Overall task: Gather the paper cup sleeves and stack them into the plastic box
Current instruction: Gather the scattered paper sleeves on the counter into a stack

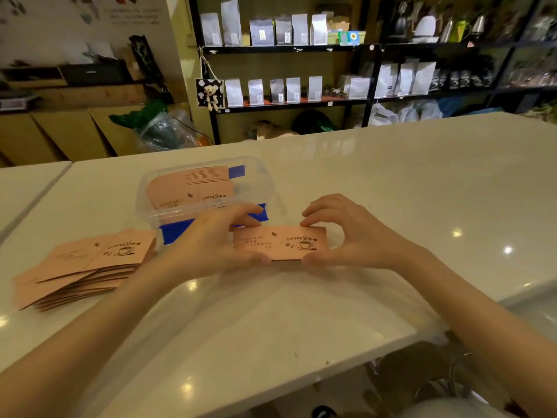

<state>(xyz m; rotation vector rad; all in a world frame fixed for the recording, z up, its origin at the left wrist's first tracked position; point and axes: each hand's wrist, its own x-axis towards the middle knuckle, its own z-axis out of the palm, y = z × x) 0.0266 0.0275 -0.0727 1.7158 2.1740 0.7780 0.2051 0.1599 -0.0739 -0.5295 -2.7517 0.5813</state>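
Note:
A small bundle of pink paper cup sleeves [280, 244] printed with "COFFEE" and a cup sits upright on its long edge on the white counter, pinched between both hands. My left hand [220, 239] grips its left end and my right hand [340, 233] its right end. Just behind stands the clear plastic box [150, 203] with blue clasps, and a stack of sleeves [193, 188] lies inside it. A fanned pile of loose sleeves [81, 267] rests on the counter to the left of my left forearm.
The white counter [391, 182] stretches far to the right and back; its front edge runs diagonally at lower right. A seam to a second counter lies at far left. Shelves of coffee bags [286, 89] stand behind.

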